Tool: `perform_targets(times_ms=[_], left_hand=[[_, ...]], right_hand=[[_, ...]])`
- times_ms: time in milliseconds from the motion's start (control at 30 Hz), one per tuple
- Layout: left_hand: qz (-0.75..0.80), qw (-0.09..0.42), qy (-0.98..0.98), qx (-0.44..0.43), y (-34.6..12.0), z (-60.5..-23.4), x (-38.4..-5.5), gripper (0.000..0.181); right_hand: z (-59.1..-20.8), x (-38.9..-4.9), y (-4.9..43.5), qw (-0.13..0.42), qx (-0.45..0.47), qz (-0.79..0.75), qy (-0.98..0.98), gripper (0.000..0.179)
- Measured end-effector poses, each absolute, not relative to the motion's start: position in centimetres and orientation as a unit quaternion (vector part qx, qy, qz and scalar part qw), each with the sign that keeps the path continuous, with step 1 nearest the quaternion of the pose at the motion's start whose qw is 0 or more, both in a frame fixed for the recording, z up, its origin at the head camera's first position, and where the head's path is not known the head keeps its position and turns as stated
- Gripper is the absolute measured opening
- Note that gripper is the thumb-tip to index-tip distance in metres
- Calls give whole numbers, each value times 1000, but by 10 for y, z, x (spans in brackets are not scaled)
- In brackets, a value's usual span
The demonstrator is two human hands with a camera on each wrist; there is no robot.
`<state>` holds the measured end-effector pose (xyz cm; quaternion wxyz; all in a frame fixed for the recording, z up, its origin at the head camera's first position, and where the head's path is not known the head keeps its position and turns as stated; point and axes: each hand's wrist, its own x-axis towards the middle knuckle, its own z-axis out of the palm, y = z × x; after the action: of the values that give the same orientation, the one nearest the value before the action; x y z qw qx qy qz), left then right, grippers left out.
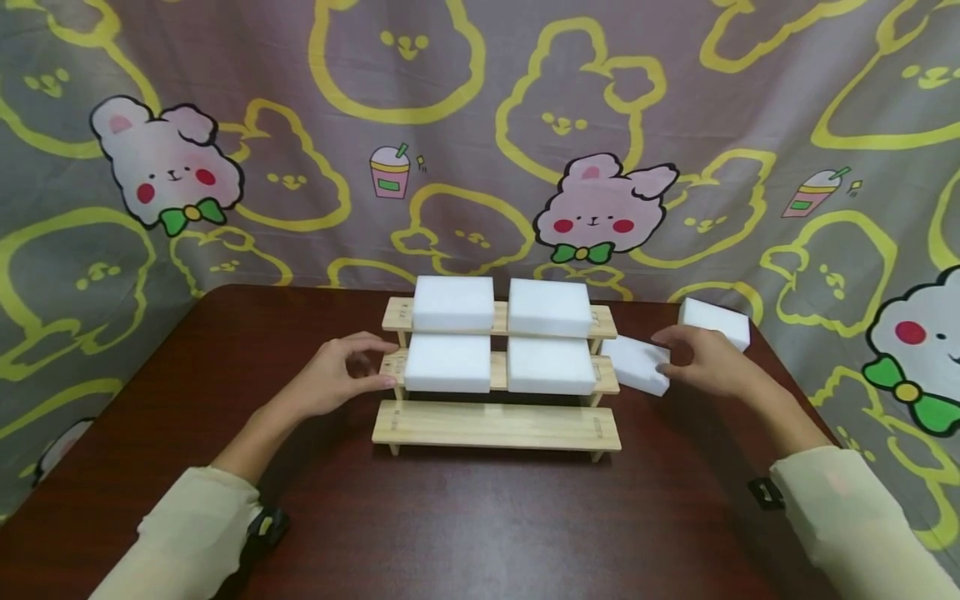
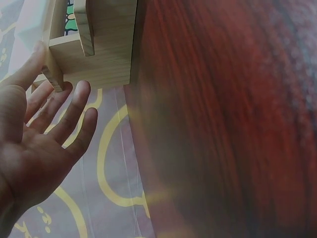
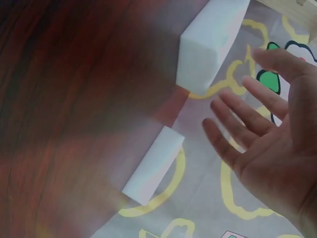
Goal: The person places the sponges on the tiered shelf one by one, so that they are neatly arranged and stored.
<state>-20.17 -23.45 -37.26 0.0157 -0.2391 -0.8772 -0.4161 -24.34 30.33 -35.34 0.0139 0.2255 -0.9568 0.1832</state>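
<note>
A three-step wooden rack point(image 1: 495, 425) stands on the table, with white foam blocks on its upper two steps. Two blocks, one of them a left block point(image 1: 453, 302), sit on the top step and two, including a front block point(image 1: 447, 363), on the middle step. My left hand point(image 1: 330, 375) holds the middle step's left end between thumb and index finger; its other fingers spread loosely in the left wrist view. Beside the rack's right end lies a loose foam block point(image 1: 637, 363). Close over it is my right hand point(image 1: 701, 358), its fingers spread and relaxed with nothing between them in the right wrist view.
Another foam block point(image 1: 716, 323) lies farther back at the table's right edge. The dark red wooden table point(image 1: 450, 525) reaches back to a curtain point(image 1: 465, 125) printed with cartoon rabbits. The rack's lowest step is bare.
</note>
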Motion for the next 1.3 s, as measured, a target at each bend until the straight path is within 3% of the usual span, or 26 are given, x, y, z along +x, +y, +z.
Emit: perform_targets(times_ms=[233, 933, 1300], left_hand=[[-416, 17, -876, -242, -235, -373, -202, 42], [-420, 20, -873, -245, -234, -374, -202, 42], [-418, 19, -874, -246, -235, -373, -202, 41]], right_hand=[[-362, -245, 309, -2, 233, 154, -960, 53], [-363, -242, 319, -2, 200, 169, -965, 50], [-346, -231, 329, 49, 207, 187, -959, 47]])
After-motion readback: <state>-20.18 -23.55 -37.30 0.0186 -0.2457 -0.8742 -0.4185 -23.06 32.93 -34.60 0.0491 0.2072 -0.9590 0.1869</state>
